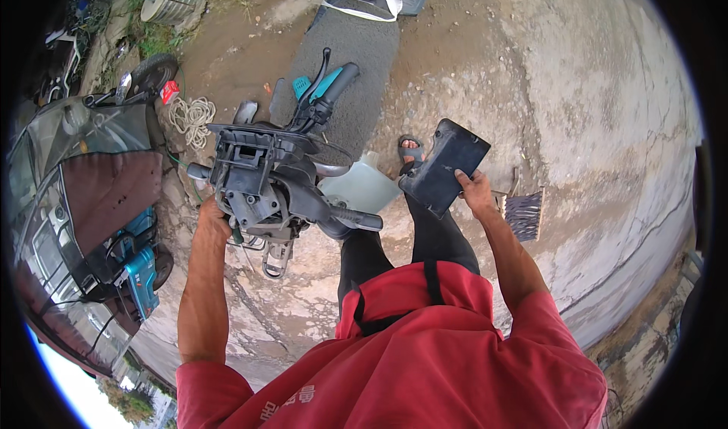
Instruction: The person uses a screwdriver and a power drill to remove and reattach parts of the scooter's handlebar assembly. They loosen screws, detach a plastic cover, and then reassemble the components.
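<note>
Head view: I see the right grip (475, 192) holding a black panel (449, 168), right of the dark machine assembly (297, 198); the left grip (214, 215), at the assembly's lower left, is partly hidden, so I can't tell its closure.

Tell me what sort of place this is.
Probably an outdoor yard or lane, perhaps used for vehicle work: bare dirt ground with weeds at its edge, a covered vehicle at the left, and a partly uncovered handlebar assembly.
</note>
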Motion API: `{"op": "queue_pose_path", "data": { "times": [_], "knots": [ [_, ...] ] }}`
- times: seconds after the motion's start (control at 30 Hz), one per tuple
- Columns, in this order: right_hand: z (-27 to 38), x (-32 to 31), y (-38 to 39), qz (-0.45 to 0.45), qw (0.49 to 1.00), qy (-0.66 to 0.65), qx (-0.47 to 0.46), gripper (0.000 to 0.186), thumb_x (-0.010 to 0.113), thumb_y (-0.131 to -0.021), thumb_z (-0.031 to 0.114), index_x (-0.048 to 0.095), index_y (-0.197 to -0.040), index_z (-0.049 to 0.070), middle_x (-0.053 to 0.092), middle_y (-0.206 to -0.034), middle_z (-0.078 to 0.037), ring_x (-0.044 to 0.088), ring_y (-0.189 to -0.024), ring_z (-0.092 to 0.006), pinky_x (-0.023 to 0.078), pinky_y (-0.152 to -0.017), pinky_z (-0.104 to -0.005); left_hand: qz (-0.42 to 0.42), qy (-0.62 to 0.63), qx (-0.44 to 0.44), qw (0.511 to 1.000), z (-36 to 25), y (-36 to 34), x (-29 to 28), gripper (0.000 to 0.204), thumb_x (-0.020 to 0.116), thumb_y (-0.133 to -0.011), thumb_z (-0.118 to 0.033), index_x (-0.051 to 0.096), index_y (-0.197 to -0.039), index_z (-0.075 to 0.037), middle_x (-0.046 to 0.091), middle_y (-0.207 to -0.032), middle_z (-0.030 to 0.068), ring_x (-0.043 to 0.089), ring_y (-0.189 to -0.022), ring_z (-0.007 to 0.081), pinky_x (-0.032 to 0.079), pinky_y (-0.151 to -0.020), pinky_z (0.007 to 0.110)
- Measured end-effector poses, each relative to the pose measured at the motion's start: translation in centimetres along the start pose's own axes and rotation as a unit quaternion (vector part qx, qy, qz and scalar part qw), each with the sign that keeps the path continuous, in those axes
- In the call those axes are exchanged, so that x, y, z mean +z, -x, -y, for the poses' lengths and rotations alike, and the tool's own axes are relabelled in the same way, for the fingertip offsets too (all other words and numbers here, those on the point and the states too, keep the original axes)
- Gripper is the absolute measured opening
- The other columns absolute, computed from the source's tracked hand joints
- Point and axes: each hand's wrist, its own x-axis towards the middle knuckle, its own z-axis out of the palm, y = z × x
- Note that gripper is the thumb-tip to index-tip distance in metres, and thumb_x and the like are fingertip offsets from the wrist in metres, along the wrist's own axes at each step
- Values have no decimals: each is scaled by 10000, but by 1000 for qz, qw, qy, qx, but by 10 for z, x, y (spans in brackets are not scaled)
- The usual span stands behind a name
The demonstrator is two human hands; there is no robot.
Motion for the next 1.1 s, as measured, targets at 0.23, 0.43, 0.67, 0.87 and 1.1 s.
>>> {"op": "queue_pose_path", "data": {
  "times": [0.23, 0.43, 0.67, 0.87, 1.1],
  "knots": [
    [7, -1, 6, 1, 1000, -12, 8, 264, 710, -992, 295, 718, -1057, 39, 728, -858, -22, 632, -678, -99, 523, -570, -279, -19, -12, 41, 999, -1, 10, 7, 241, 723, -897, -138, 736, -1098, -6, 767, -1040, 120, 737, -887, 256, 598, -803, 425],
    [1, -8, 4, 0, 1000, 7, 13, 279, 715, -987, 309, 722, -1069, 43, 726, -865, -17, 628, -679, -94, 528, -573, -278, -20, -3, 11, 1000, 4, 12, 4, 202, 694, -929, -143, 731, -1081, -15, 762, -1034, 115, 729, -901, 254, 594, -804, 435],
    [-6, -7, 2, 7, 1000, -6, 9, 278, 715, -982, 306, 721, -1063, 40, 728, -875, -18, 630, -681, -93, 531, -567, -272, -13, -41, -11, 999, 0, 30, 16, 277, 613, -1001, -235, 699, -1172, -34, 734, -1150, 109, 700, -1023, 248, 566, -919, 433],
    [0, 4, 6, 19, 1000, 14, 15, 287, 720, -974, 307, 719, -1049, 30, 726, -869, -24, 633, -682, -99, 523, -556, -278, 44, -24, -48, 998, 4, 14, 3, 317, 645, -983, -318, 708, -1176, -75, 745, -1163, 88, 710, -1058, 265, 562, -994, 470],
    [-2, 8, 12, 35, 999, 21, 12, 245, 710, -985, 313, 721, -1037, 74, 702, -846, 4, 611, -674, -83, 497, -547, -268, 23, 52, -74, 996, 3, 28, 19, 249, 629, -989, -209, 718, -1127, -21, 761, -1089, 133, 729, -975, 274, 570, -967, 456]
  ]
}}
